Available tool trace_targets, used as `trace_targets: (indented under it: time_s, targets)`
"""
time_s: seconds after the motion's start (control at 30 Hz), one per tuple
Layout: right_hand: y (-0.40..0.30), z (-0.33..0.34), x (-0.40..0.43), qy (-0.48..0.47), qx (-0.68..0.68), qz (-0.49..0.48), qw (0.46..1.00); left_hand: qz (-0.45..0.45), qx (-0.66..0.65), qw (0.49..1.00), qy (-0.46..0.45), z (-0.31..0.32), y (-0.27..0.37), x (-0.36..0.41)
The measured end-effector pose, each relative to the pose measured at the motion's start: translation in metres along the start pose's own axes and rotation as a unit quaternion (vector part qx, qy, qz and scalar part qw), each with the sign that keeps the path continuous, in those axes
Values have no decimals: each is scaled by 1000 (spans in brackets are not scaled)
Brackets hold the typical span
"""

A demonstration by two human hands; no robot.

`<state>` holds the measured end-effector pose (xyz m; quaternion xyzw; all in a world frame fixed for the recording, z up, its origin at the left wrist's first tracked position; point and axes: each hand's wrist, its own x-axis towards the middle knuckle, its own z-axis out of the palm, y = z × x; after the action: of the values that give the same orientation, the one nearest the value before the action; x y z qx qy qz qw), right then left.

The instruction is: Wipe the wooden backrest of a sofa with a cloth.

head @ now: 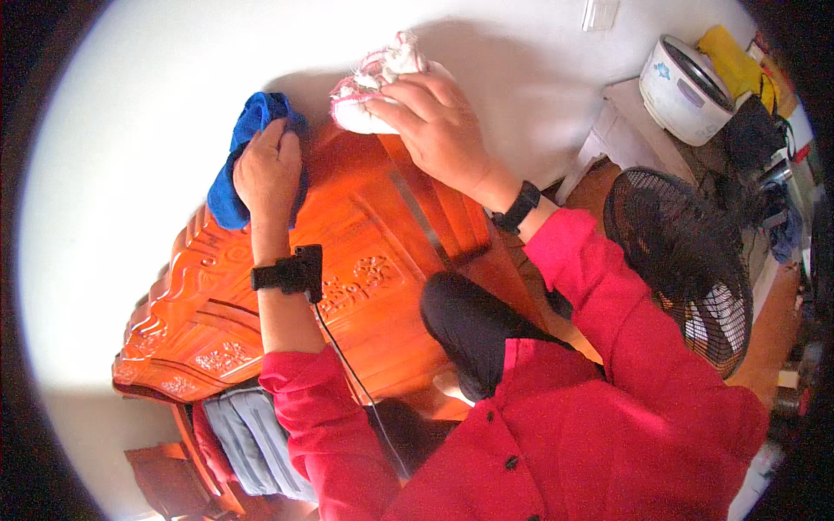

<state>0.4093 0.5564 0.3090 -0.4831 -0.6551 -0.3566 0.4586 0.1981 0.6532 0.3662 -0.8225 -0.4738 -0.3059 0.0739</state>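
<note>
My left hand is closed on a bunched blue cloth, which lies over the top edge of a carved, glossy orange-brown wooden bench back. Higher and to the right, my right hand grips a folded white cloth with pink edging and frayed threads. That white cloth is at the upper end of the wooden piece, close to the white wall; whether it touches the wall cannot be told. Both wrists wear black straps, and the left one carries a small black device with a cable.
A black mesh fan stands at the right, and beyond it is a white rice cooker with a yellow cloth beside it. Grey cushions lie at the lower left. My knee in dark trousers rests against or over the bench seat.
</note>
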Motion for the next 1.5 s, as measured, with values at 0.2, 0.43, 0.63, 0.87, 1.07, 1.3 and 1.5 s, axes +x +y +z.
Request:
trace_targets:
  time_s: [0.2,0.43,0.63,0.87,1.07,1.3,1.5]
  targets:
    - [-28,-10,-69,-13,40,41,998,40,8,997,61,5,-13,-2]
    - [-31,-10,-198,-193,55,16,979,29,30,999,14,6,-4,0]
    - [-45,-18,-200,-239,96,52,965,79,17,989,127,15,-10,-8]
    - [-39,-47,-176,-242,248,165,924,69,-165,957,227,47,26,-60]
    - [-13,-49,-126,-102,342,298,885,-84,-360,908,196,118,58,-124]
    - [8,-36,-29,46,182,168,968,-203,-501,831,134,149,90,-152]
    - [13,0,-4,69,119,41,990,-222,-522,819,89,174,87,-173]
